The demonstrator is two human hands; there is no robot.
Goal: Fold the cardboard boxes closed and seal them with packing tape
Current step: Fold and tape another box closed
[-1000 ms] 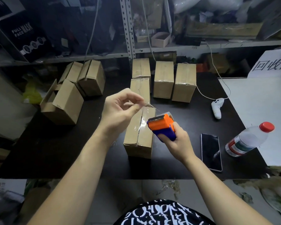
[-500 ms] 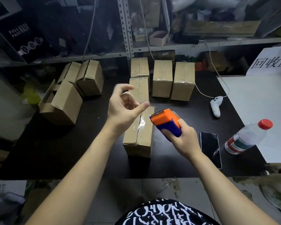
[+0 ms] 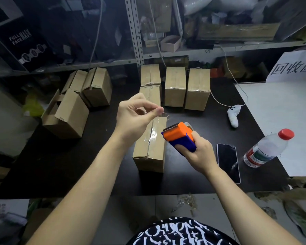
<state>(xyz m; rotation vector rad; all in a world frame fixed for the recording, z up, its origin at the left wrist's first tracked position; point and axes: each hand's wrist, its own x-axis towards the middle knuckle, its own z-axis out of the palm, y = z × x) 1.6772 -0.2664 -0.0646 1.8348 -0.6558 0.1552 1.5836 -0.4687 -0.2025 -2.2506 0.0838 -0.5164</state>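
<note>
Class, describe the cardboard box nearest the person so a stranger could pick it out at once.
Start at the black table. The box stands alone near its front edge, between the person's forearms. Unlike the boxes grouped farther back, it has the orange-and-blue tape dispenser held beside it.

Left hand (image 3: 132, 117) back on tape (image 3: 166, 115)
</note>
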